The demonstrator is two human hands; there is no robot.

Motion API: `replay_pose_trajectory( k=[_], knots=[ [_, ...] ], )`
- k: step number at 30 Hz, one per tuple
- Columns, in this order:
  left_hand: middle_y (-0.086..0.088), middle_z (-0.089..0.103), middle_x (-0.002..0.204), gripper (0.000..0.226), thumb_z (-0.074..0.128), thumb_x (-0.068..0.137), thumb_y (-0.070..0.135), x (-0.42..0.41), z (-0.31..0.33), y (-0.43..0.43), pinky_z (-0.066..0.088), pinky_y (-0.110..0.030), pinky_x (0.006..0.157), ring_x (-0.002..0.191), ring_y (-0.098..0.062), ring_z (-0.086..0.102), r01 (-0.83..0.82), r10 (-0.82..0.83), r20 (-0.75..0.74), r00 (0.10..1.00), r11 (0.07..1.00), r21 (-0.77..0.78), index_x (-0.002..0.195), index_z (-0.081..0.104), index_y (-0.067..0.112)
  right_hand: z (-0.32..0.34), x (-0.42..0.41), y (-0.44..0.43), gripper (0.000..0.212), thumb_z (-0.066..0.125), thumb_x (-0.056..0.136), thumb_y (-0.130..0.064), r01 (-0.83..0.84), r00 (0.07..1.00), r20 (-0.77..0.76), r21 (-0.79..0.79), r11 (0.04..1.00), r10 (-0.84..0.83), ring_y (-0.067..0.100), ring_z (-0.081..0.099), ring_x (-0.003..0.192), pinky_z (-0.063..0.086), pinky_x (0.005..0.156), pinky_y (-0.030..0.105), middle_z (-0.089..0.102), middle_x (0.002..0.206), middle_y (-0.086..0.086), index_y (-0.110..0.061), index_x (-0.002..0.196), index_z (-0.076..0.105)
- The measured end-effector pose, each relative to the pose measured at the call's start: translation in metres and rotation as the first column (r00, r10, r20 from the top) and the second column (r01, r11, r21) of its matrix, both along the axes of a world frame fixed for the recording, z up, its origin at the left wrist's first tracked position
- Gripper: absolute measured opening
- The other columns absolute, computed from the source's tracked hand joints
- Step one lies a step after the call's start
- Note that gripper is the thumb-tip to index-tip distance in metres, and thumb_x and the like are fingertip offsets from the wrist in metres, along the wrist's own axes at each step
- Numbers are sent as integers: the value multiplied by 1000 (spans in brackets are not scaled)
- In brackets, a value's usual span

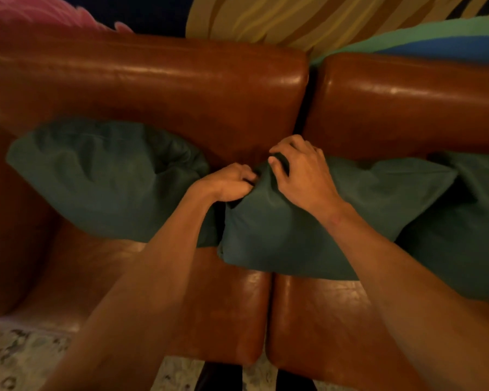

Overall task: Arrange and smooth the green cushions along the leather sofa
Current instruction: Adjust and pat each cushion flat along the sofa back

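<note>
— Where are the green cushions?

— Three sit in a row on the seat of the brown leather sofa (153, 80), leaning on its backrest. The left cushion (108, 179) is near the sofa's arm. The middle cushion (280, 241) lies across the gap between the two seat pads. The right cushion (469, 235) runs out of the picture.

— Do they touch?

— The left and middle ones meet just below the left wrist. The middle one's right corner lies against the right one.

— And the hands?

— Both are on the middle cushion's upper left corner. The left hand (229, 183) has its grip curled tight, bunching fabric at the cushion's left edge. The right hand (302, 176) has its grip curled over the top of the corner, with the thumb pressed into the cloth.

— Is that cushion smooth?

— It is creased under the hands and flatter lower down. The left cushion is rumpled on its right side.

— Anything else?

— A yellow striped cloth (294, 18) shows behind the backrest, and a pale patterned rug (12, 356) lies below the seat.
</note>
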State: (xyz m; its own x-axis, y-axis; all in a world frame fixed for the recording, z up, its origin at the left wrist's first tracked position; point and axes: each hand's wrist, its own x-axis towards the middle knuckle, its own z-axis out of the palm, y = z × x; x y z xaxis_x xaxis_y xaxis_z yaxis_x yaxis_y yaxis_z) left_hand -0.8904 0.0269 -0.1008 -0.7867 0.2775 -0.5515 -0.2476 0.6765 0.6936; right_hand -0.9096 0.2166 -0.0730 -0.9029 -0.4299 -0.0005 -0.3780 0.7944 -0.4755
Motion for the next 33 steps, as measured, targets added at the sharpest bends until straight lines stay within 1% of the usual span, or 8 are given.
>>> replay_pose_trajectory(
  k=[2, 6, 9, 12, 14, 17, 24, 33],
  knots=[
    [15, 51, 90, 37, 51, 90, -6, -1, 3, -1, 38, -24, 86, 98, -16, 53, 83, -83, 1, 997, 996, -35, 86, 70, 25, 0, -1, -2, 25, 54, 104, -33, 4, 1000, 5, 6, 1000, -4, 26, 58, 113, 39, 97, 44, 60, 121, 1, -21, 120, 68],
    [12, 50, 92, 35, 52, 88, -7, -1, 5, 3, 44, -26, 84, 99, -20, 57, 67, -69, -35, 997, 996, -64, 111, 74, 8, 0, 1, -4, 23, 55, 103, -32, 26, 1000, 0, 1, 1000, -26, 26, 58, 114, 38, 96, 44, 60, 121, 0, -22, 117, 69],
    [5, 52, 95, 32, 50, 88, -8, 3, 3, 1, 48, -35, 89, 100, -27, 60, 31, -34, -91, 995, 999, -35, 99, 73, 11, 0, 1, -4, 23, 55, 103, -31, 30, 1000, 2, -3, 1000, -30, 26, 59, 115, 38, 96, 43, 60, 121, 1, -21, 118, 70],
    [4, 50, 94, 35, 52, 88, -7, 9, 0, -1, 43, -28, 76, 83, -18, 56, -74, 76, -137, 988, 997, 22, 83, 64, 26, 1, 0, -3, 23, 56, 103, -31, 25, 1000, 4, -5, 1000, -25, 26, 59, 116, 38, 96, 43, 60, 122, 1, -20, 119, 69],
    [8, 50, 90, 29, 56, 91, -4, 13, -1, -1, 37, -20, 69, 71, -9, 50, -162, 171, -180, 969, 985, 65, 84, 65, 23, 1, 0, -3, 24, 56, 102, -30, 28, 1000, 1, -11, 1000, -28, 26, 60, 116, 38, 95, 42, 60, 123, 1, -20, 119, 69],
    [9, 54, 92, 19, 60, 96, 2, 18, -4, -2, 38, -21, 71, 70, -4, 50, -243, 255, -282, 925, 967, 78, 91, 67, 18, 0, 0, -2, 26, 55, 103, -30, 31, 1000, 3, -15, 999, -31, 25, 60, 117, 38, 98, 42, 60, 125, 0, -20, 122, 68],
    [1, 61, 97, 5, 64, 95, 13, 16, -8, -11, 45, -33, 77, 79, -14, 52, -445, 415, -527, 742, 892, 76, 98, 67, 13, -3, 1, -2, 27, 53, 104, -30, 48, 999, -15, -41, 998, -49, 24, 61, 114, 41, 103, 44, 60, 125, 0, -19, 124, 68],
    [16, 53, 76, 13, 57, 103, 25, 3, 3, -25, 42, -31, 73, 78, -15, 56, -488, 450, -527, 722, 870, 73, 93, 62, 18, -3, 1, -3, 26, 53, 104, -30, 52, 998, -28, -54, 997, -54, 23, 62, 112, 40, 102, 43, 61, 123, 0, -18, 122, 69]
  ],
)
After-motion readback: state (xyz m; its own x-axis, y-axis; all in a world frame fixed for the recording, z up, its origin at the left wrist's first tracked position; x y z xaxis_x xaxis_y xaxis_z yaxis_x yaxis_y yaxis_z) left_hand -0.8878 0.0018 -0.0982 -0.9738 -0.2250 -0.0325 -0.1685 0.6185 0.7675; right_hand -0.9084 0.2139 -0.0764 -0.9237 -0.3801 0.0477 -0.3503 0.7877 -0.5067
